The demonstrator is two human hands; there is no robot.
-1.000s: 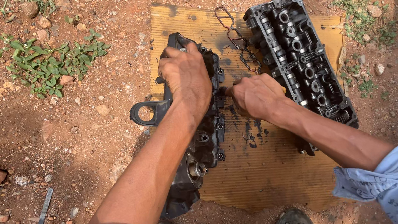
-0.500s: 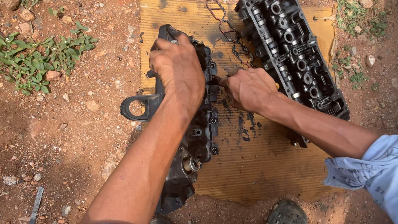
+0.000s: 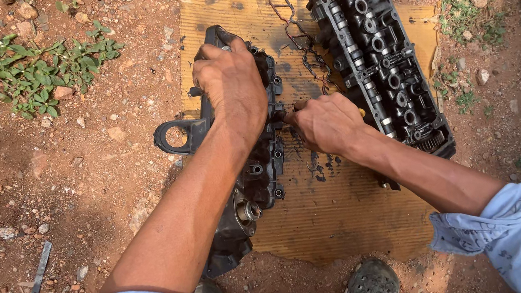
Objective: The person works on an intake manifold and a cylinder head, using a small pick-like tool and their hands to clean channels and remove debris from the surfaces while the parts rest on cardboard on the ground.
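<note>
Two hands work over a dark engine cover lying on yellow board: left hand still presses flat on it, grip open; right hand, shifted little, stays closed on a small tool at its edge, beside the cylinder head.

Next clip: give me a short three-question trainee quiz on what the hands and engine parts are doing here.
1. True or false: the left hand rests on the dark engine cover.
2. Which part lies right of the tool-holding right hand? A) cylinder head B) tyre C) bucket
3. What sheet lies under both parts?

Key: 1 true; 2 A; 3 the oil-stained cardboard.
</note>
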